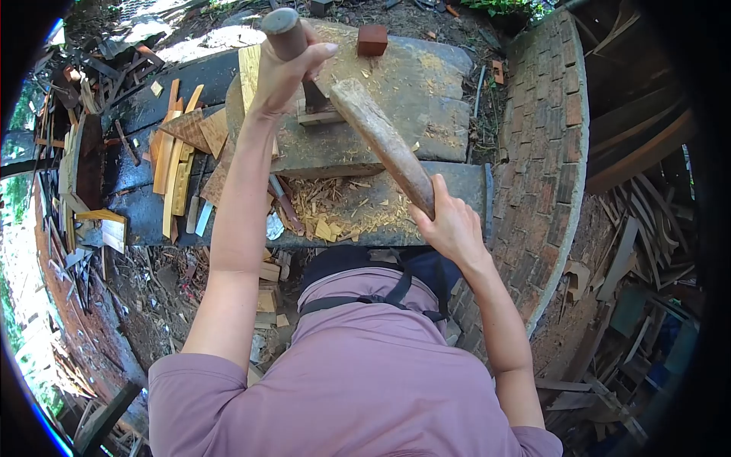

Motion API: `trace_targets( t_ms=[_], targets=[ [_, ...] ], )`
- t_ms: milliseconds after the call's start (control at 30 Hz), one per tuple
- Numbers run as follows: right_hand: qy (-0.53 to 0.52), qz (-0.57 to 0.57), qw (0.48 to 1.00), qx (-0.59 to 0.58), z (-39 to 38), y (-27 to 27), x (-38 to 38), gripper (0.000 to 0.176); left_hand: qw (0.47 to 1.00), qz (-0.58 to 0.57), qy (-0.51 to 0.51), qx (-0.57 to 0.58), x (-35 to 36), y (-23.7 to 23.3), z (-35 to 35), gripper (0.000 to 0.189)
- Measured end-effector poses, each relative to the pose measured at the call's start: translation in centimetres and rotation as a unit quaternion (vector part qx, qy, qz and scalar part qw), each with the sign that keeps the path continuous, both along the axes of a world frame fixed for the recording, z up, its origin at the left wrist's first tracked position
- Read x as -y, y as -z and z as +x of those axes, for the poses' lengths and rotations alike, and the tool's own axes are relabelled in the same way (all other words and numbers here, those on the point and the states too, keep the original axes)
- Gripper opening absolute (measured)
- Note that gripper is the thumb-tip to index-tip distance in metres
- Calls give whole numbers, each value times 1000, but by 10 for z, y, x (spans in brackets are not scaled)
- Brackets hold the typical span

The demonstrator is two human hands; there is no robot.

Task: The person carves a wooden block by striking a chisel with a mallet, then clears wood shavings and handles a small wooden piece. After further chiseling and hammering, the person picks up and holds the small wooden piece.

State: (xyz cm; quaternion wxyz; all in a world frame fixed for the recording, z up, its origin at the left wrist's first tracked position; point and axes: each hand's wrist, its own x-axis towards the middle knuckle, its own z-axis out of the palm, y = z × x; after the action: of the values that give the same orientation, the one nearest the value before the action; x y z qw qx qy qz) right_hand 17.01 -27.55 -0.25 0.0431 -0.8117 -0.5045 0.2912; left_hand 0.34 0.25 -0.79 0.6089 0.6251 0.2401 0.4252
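My left hand (pixel 278 80) is wrapped around the thick handle of a chisel (pixel 283 34), held upright. Below the fist, its dark metal blade points down at a small piece of wood (pixel 320 118) on the thick wooden block (pixel 426 99). The fingers of my right hand (pixel 453 228) are closed on the lower end of a worn wooden mallet (pixel 387 145), shaped like a club. From there the mallet slants up and left, its far end close to the chisel blade in this view.
A dark red block (pixel 372 40) sits at the back of the work block. Shavings (pixel 335 217) litter the bench in front of me. Wood strips (pixel 171 164) and hand tools lie to the left. On the right runs a low brick wall (pixel 537 152).
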Motion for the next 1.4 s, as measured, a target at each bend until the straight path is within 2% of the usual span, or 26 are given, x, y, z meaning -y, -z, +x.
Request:
trace_targets(
  t_ms=[67, 133, 300, 400, 433, 467, 533, 567, 700, 800, 900, 1067, 1267, 1400],
  targets=[
    [-1, 8, 1000, 2, 0, 2, -3, 55, 1000, -5, 26, 13, -8, -2, -12, 21],
    [-8, 34, 999, 12, 1, 8, -3, 55, 984, -68, 154, 62, -14, -4, -21, 22],
    [-5, 39, 999, 8, 0, 10, -3, 53, 988, -96, 62, 108, -15, -3, -15, 19],
    [13, 47, 999, -21, 1, 15, 0, 52, 963, -126, -99, 215, -17, -5, -14, 21],
    [48, 15, 994, -100, 2, 11, -2, 53, 953, -113, -138, 244, -17, -8, -15, 22],
    [82, -16, 980, -179, 2, 6, -5, 53, 954, -111, -136, 243, -16, -10, -14, 22],
    [106, 1, 969, -225, 5, -3, -4, 53, 942, -72, -206, 256, -8, -17, -11, 23],
    [129, 16, 955, -268, 6, -6, -4, 53, 940, -75, -218, 251, -5, -18, -9, 22],
    [170, 100, 939, -281, 8, -6, 3, 51, 943, -88, -221, 231, 8, -15, 1, 21],
    [187, 111, 933, -285, 14, -9, 6, 50, 948, -91, -219, 214, 7, -4, 9, 20],
    [184, 111, 942, -258, 18, -15, 11, 51, 953, -85, -213, 199, 7, 0, 16, 20],
    [198, 89, 935, -280, 19, -12, 21, 51, 961, -84, -202, 170, -1, 2, 22, 20],
    [207, 72, 930, -295, 15, -13, 20, 51, 982, -36, -170, 76, -4, 7, 34, 18],
    [205, 101, 918, -325, 12, -48, 6, 49, 985, -28, -148, 87, -8, 8, 35, 19]
  ],
)
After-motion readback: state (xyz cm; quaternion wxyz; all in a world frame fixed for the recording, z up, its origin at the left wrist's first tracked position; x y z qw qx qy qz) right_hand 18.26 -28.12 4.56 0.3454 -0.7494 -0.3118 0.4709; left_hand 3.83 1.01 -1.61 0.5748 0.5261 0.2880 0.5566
